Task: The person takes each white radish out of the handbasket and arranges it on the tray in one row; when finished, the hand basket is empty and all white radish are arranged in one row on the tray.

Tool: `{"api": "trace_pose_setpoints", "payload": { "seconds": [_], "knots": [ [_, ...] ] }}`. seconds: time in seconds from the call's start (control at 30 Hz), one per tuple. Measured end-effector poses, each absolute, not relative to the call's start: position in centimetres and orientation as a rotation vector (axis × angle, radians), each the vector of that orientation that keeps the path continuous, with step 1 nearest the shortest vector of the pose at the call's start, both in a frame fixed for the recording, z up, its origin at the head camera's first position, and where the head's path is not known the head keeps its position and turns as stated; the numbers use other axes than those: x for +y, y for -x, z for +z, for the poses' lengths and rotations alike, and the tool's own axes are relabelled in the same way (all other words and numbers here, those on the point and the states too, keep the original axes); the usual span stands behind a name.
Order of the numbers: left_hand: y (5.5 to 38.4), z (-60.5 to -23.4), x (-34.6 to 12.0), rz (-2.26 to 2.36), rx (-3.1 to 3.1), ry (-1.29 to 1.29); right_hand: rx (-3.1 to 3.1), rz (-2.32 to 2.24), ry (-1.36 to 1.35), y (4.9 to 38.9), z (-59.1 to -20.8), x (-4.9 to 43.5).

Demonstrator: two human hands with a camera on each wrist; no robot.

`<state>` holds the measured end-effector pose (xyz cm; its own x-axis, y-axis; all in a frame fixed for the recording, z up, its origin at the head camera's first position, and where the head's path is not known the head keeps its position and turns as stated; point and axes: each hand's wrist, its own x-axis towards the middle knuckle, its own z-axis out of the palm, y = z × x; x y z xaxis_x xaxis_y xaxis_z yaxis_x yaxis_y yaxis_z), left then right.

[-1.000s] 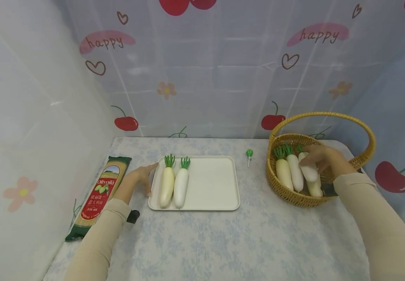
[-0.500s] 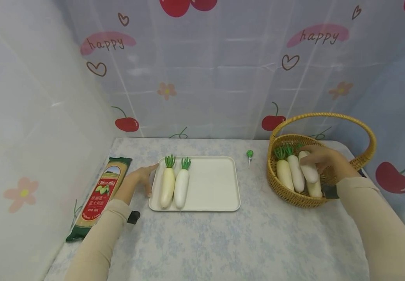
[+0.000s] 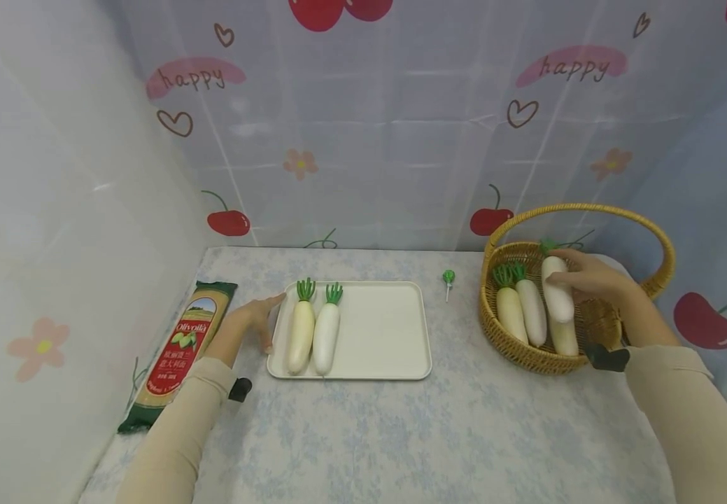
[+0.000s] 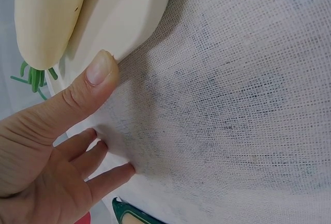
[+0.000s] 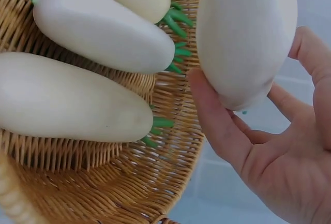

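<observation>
My right hand grips a white radish with a green top, thumb on one side and fingers on the other in the right wrist view. It is lifted above the wicker basket, where several more radishes lie side by side. On the left, my left hand rests with fingers spread at the left edge of a white tray; its thumb touches the rim in the left wrist view. A cream radish and a white radish lie on the tray's left part.
A pasta packet lies beneath and beside the left forearm. Between tray and basket sits a small green lollipop. The basket's tall handle arches over its contents. A printed curtain stands behind the table.
My right hand has raised one white radish out of its place in the basket, moving slightly up and right. The left hand stays still at the tray.
</observation>
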<state>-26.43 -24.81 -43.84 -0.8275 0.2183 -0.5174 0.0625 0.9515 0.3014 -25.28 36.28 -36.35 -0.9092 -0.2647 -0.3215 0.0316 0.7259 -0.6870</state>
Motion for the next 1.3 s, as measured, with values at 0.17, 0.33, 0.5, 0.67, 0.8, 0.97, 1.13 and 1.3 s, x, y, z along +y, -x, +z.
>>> {"api": "trace_pose_setpoints", "payload": {
  "seconds": [0.17, 0.33, 0.5, 0.67, 0.8, 0.97, 1.13, 1.3],
  "knots": [
    [26.5, -43.8, -24.8, 0.366, 2.524, -0.185, 2.576, -1.075, 0.222, 23.8, -36.1, 36.1],
    [26.5, -43.7, -24.8, 0.362, 2.522, -0.187, 2.588, -1.152, 0.23, 22.3, -36.2, 35.9],
    [26.5, -43.8, -24.9, 0.368, 2.525, -0.201, 2.6, -1.2, 0.226, 21.1, -36.1, 35.5],
    [26.4, -43.8, -24.8, 0.366, 2.528, -0.201, 2.605, -1.235, 0.21, 20.0, -36.1, 34.9],
    [26.5, -43.8, -24.8, 0.366, 2.526, -0.197, 2.584, -1.277, 0.185, 19.2, -36.5, 34.7],
    [26.6, -43.8, -24.8, 0.374, 2.516, -0.177, 2.581, -1.317, 0.175, 18.5, -37.1, 34.3],
    [26.6, -43.9, -24.9, 0.371, 2.515, -0.179, 2.504, -1.436, 0.173, 17.7, -37.8, 33.9],
    [26.6, -44.0, -24.8, 0.378, 2.51, -0.16, 2.475, -1.495, 0.164, 16.6, -38.3, 33.0]
  ]
}}
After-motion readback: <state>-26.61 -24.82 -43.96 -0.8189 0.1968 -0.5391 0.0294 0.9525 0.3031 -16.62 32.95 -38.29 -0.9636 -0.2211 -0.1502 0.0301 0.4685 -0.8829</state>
